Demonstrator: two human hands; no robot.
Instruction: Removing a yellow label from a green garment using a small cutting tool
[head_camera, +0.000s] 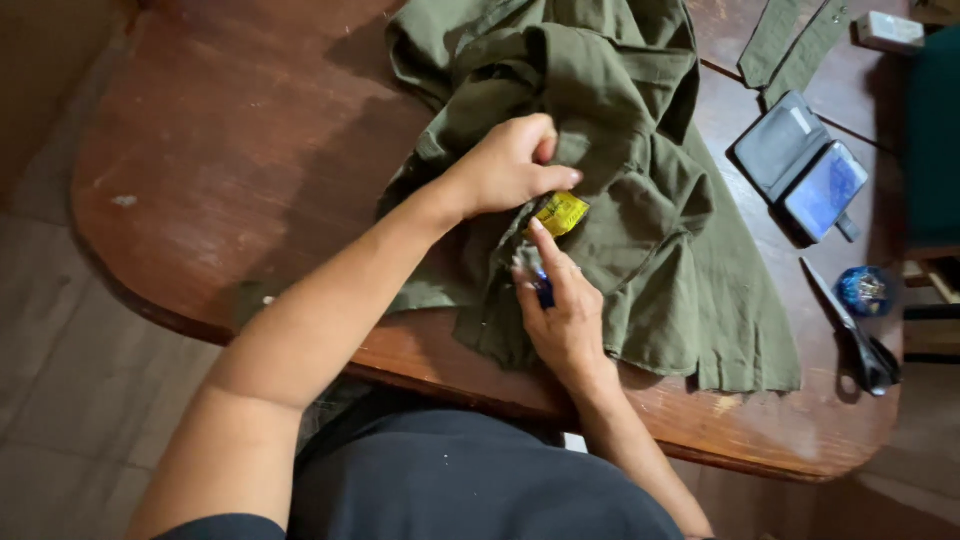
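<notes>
**Two hands at a yellow label on an olive-green garment**

Head view, looking down. A crumpled olive-green cotton garment (620, 190) lies spread over the right half of a rounded, reddish-brown wooden worktop (230, 170), its lower hem reaching close to the near edge. The left hand (510, 165) rests on the cloth with its grip closed, fingers curled and thumb pinching a fold of fabric just above a small yellow rectangular label (560, 213) that is attached to, or lying on, the garment. The right hand (562, 315) comes up from the near edge; its grip is closed around a small dark-blue tool (543, 290), too hidden by the fingers to identify, and the forefinger extends to touch the lower edge of the label. As far as can be judged, the work on the label is under way rather than finished: the label sits in place on the cloth, tilted, and no loose thread or detached piece is visible beside it.

To the right of the garment lie an open dark wallet-style case holding a phone with a bluish screen (805, 175), a pair of black-handled scissors (860, 335) and a shiny blue rounded object (865, 290). Two narrow olive-green fabric strips (795, 45) lie at the far edge, with a small pale rectangular block (890, 30) near them.
</notes>
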